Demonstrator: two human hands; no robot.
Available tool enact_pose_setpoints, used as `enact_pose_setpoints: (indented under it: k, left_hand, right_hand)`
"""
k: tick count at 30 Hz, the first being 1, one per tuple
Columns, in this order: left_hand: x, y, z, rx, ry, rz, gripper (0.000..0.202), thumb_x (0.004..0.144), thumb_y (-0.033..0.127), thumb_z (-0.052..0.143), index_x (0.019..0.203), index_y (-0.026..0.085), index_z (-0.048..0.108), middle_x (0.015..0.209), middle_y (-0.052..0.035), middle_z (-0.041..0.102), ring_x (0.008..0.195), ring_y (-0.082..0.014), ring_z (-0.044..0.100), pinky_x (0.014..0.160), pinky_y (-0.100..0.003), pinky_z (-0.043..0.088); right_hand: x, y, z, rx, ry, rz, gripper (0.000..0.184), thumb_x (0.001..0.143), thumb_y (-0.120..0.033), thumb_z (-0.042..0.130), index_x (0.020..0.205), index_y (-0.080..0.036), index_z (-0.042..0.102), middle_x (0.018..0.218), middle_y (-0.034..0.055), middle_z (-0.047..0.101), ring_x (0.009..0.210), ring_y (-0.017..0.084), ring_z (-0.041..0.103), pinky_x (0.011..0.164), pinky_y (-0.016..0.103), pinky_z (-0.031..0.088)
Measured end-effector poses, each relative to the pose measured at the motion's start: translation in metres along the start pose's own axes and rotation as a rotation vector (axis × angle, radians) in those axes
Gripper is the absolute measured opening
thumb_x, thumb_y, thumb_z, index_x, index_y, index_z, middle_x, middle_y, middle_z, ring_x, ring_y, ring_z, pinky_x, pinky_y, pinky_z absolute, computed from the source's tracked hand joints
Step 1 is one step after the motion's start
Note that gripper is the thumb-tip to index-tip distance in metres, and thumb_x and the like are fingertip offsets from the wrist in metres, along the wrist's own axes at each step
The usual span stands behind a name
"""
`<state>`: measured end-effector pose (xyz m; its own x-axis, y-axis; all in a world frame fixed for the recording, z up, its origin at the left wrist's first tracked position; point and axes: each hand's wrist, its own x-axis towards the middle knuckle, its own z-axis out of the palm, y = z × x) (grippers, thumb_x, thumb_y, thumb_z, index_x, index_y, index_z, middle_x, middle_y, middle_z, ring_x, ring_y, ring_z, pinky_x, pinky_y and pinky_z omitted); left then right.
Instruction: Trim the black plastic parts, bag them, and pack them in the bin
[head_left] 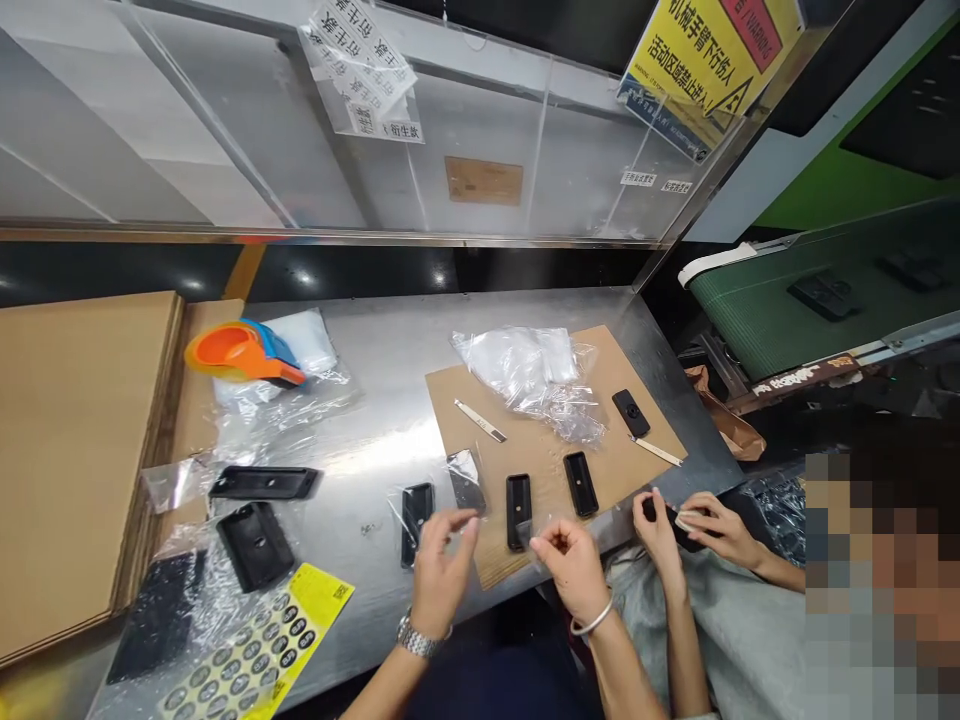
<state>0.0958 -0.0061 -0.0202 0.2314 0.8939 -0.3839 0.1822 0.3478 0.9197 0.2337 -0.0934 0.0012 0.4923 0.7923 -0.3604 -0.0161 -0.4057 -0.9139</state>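
My left hand [441, 568], with a metal watch at the wrist, has thumb and forefinger drawn together; what they pinch, if anything, I cannot make out. Beside it lies a small black tray-like part [416, 505] amid clear film. Just beyond its fingertips is a clear plastic bag [466, 480] with something dark and white showing through. My right hand [574, 572], wearing a bangle, pinches a bit of clear plastic film [527, 538]. That film overlaps the lower end of another black tray-like part [518, 500]. A third black part [580, 484] lies to the right on the cardboard sheet [547, 480].
At right a co-worker's hands [686, 530] hold a small dark item and a pale one. Orange scoops [232, 350], larger black trays [259, 545] and a yellow sticker sheet [259, 645] lie left, by stacked cardboard [75, 450]. A green conveyor [862, 290] runs back right.
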Motion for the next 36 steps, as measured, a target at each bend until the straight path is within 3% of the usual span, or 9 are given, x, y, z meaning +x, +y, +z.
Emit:
enact_pose_setpoints:
  k: [3, 5, 9, 12, 14, 18, 25, 31, 36]
  left_hand:
    - [-0.01, 0.005, 0.01, -0.008, -0.405, -0.06, 0.026, 0.067, 0.042, 0.06, 0.069, 0.016, 0.06, 0.065, -0.0015, 0.057, 0.065, -0.015, 0.05, 0.063, -0.025, 0.04]
    - [-0.014, 0.005, 0.015, -0.104, -0.498, -0.151, 0.029, 0.067, 0.044, 0.06, 0.062, 0.015, 0.055, 0.057, 0.001, 0.052, 0.054, -0.011, 0.044, 0.054, -0.023, 0.036]
    - [-0.012, -0.01, 0.011, -0.043, -0.313, -0.138, 0.035, 0.068, 0.047, 0.056, 0.053, 0.017, 0.046, 0.048, 0.0044, 0.041, 0.047, -0.0095, 0.036, 0.049, -0.022, 0.031]
    - [-0.009, -0.021, 0.004, 0.286, -0.146, 0.122, 0.024, 0.069, 0.041, 0.055, 0.064, 0.018, 0.054, 0.061, -0.0005, 0.051, 0.059, -0.0153, 0.046, 0.057, -0.026, 0.037]
    - [-0.009, -0.025, 0.001, 0.475, -0.039, 0.372, 0.022, 0.072, 0.033, 0.053, 0.085, 0.018, 0.059, 0.082, -0.0067, 0.057, 0.077, -0.0208, 0.05, 0.069, -0.032, 0.039]
    - [-0.005, -0.027, -0.003, 0.645, -0.149, 0.686, 0.028, 0.077, 0.021, 0.045, 0.099, 0.022, 0.062, 0.082, -0.0063, 0.059, 0.078, -0.0193, 0.051, 0.072, -0.031, 0.038]
    - [0.016, -0.024, -0.022, 0.642, -0.091, 0.492, 0.032, 0.078, 0.025, 0.04, 0.099, 0.021, 0.064, 0.064, -0.0004, 0.052, 0.059, -0.0135, 0.051, 0.06, -0.024, 0.04]
    - [0.032, -0.016, -0.026, 0.61, 0.083, 0.268, 0.03, 0.077, 0.033, 0.044, 0.091, 0.017, 0.066, 0.07, -0.0014, 0.059, 0.058, -0.014, 0.051, 0.059, -0.024, 0.04]
    - [0.042, -0.021, -0.02, 0.749, 0.163, 0.348, 0.035, 0.08, 0.038, 0.041, 0.095, 0.019, 0.066, 0.074, -0.0045, 0.053, 0.071, -0.0174, 0.051, 0.065, -0.027, 0.04]
  right_hand:
    - [-0.007, -0.007, 0.012, -0.245, -0.034, -0.097, 0.016, 0.071, -0.026, 0.056, 0.059, -0.018, 0.05, 0.052, -0.005, 0.046, 0.049, 0.008, 0.04, 0.048, 0.02, 0.029]
    - [-0.009, -0.007, 0.017, -0.338, -0.051, -0.15, 0.015, 0.07, -0.023, 0.055, 0.057, -0.018, 0.048, 0.052, -0.0058, 0.044, 0.049, 0.008, 0.038, 0.048, 0.019, 0.027]
    - [-0.005, 0.001, 0.018, -0.226, -0.007, -0.081, 0.02, 0.069, -0.027, 0.057, 0.059, -0.019, 0.042, 0.05, -0.008, 0.036, 0.047, 0.007, 0.033, 0.045, 0.018, 0.027]
    - [-0.001, 0.006, 0.02, -0.209, 0.105, -0.059, 0.019, 0.072, -0.026, 0.053, 0.059, -0.019, 0.04, 0.052, -0.0077, 0.034, 0.048, 0.007, 0.034, 0.047, 0.018, 0.028]
    - [-0.001, 0.004, 0.025, -0.282, 0.054, -0.14, 0.016, 0.071, -0.021, 0.053, 0.059, -0.019, 0.042, 0.055, -0.0063, 0.039, 0.053, 0.008, 0.038, 0.051, 0.019, 0.03]
    - [-0.002, -0.003, 0.032, -0.448, -0.071, -0.33, 0.012, 0.069, -0.012, 0.052, 0.061, -0.019, 0.046, 0.06, -0.0045, 0.046, 0.063, 0.01, 0.045, 0.058, 0.02, 0.034]
    - [0.017, 0.029, 0.021, -0.489, 0.028, -0.241, 0.008, 0.077, -0.023, 0.049, 0.08, -0.02, 0.056, 0.064, -0.0038, 0.056, 0.058, 0.009, 0.053, 0.055, 0.018, 0.04]
    - [0.036, 0.075, 0.037, -0.635, 0.3, -0.089, 0.032, 0.075, -0.032, 0.052, 0.102, -0.015, 0.051, 0.095, 0.0138, 0.053, 0.089, 0.026, 0.053, 0.075, 0.037, 0.042]
    - [0.038, 0.093, 0.062, -0.685, 0.353, -0.017, 0.052, 0.063, -0.031, 0.064, 0.107, -0.009, 0.047, 0.097, 0.0197, 0.05, 0.096, 0.036, 0.048, 0.079, 0.048, 0.038]
